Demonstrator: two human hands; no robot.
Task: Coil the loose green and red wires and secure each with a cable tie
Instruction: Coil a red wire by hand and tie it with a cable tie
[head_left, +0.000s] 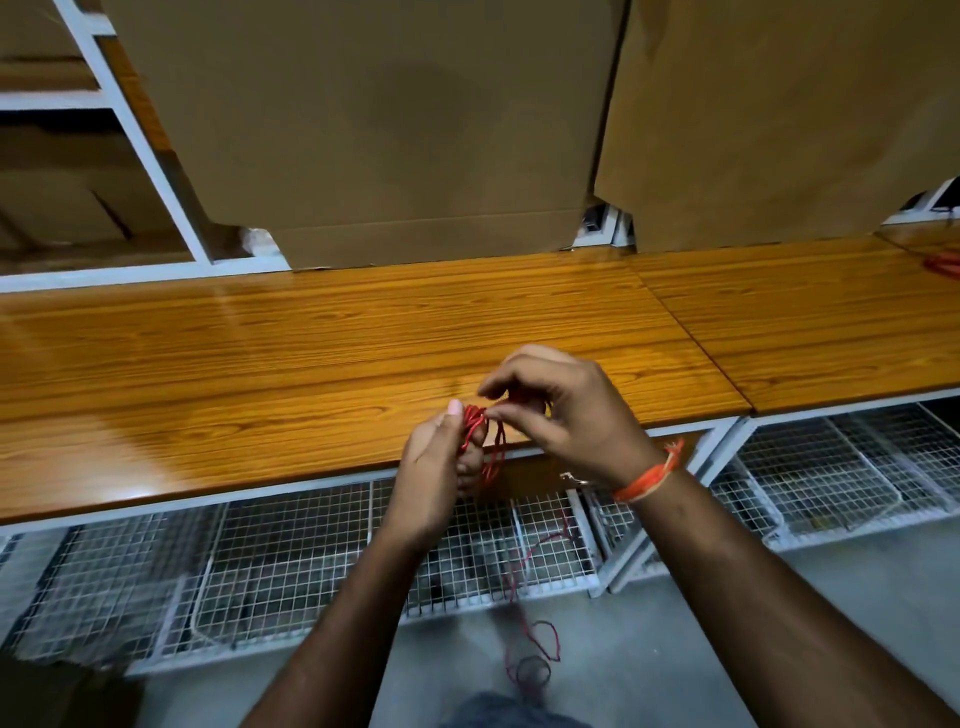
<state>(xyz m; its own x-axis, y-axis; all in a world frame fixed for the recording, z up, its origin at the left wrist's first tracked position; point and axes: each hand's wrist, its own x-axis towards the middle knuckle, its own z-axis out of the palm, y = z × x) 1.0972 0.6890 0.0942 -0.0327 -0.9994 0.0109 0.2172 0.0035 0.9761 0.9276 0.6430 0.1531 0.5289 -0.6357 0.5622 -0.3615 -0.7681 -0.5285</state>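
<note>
Standing at the front edge of the wooden table (311, 364), I work above that edge so the slack can hang clear; cardboard sheets (363, 130) lean behind it and wire-mesh baskets (260, 566) sit below. My left hand (436, 467) grips the red wire (483, 441), its loops stacked around the fingers so they keep one size. My right hand (561, 410) pinches the strand at the top of the coil to lay a turn. The loose tail (530, 644) trails to the floor. No green wire or cable tie is visible.
</note>
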